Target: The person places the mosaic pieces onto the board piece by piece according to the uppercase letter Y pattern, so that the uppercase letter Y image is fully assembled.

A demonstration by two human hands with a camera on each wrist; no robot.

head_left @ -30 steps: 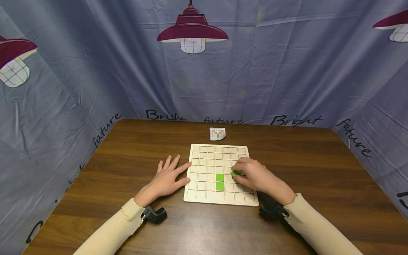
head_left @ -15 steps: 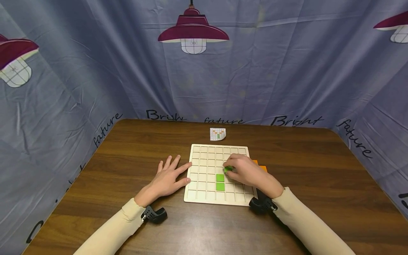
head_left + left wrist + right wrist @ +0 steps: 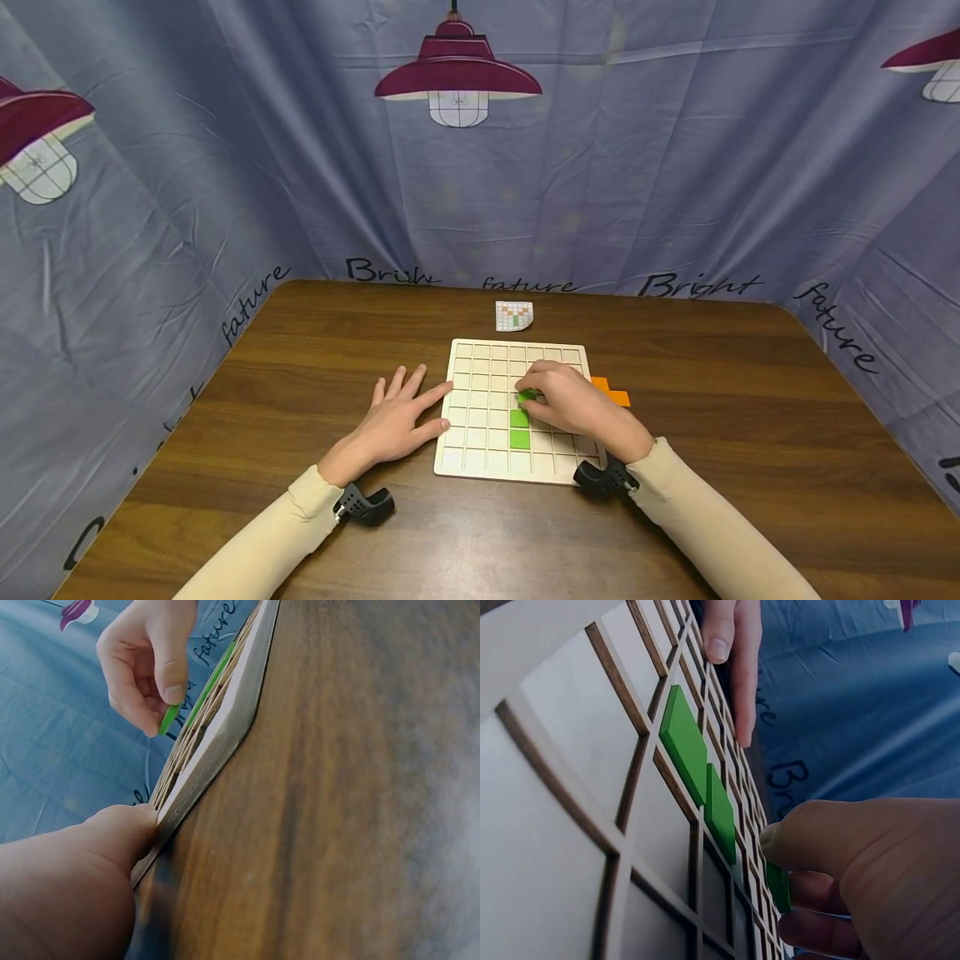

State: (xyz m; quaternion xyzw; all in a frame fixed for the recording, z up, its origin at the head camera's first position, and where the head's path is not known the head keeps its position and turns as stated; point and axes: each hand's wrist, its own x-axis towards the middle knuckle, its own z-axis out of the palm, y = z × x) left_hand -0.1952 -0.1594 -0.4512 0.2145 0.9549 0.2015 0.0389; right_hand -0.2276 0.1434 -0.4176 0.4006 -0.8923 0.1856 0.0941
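Note:
A pale wooden grid board [image 3: 476,467] lies on the brown table, with two green square tiles [image 3: 520,438] set in neighbouring cells of one column. My right hand [image 3: 566,400] pinches a third green tile [image 3: 778,886] between thumb and fingers, tilted and close over the cell just beyond those two. My left hand [image 3: 390,423] lies spread on the table at the board's left side. Its thumb and index fingertip touch the board's edge, and in the left wrist view the thumb [image 3: 124,832] presses against that edge.
Orange tiles [image 3: 611,392] lie on the table along the board's right side, partly behind my right hand. A small paper with a printed coloured grid pattern [image 3: 514,316] sits beyond the board. A blue-grey curtain [image 3: 480,208] hangs around the table's far side.
My right hand has carried the green tile leftward across the board, from the right-hand columns to just beyond the two set tiles. More of the orange tiles shows. My left hand has stayed put.

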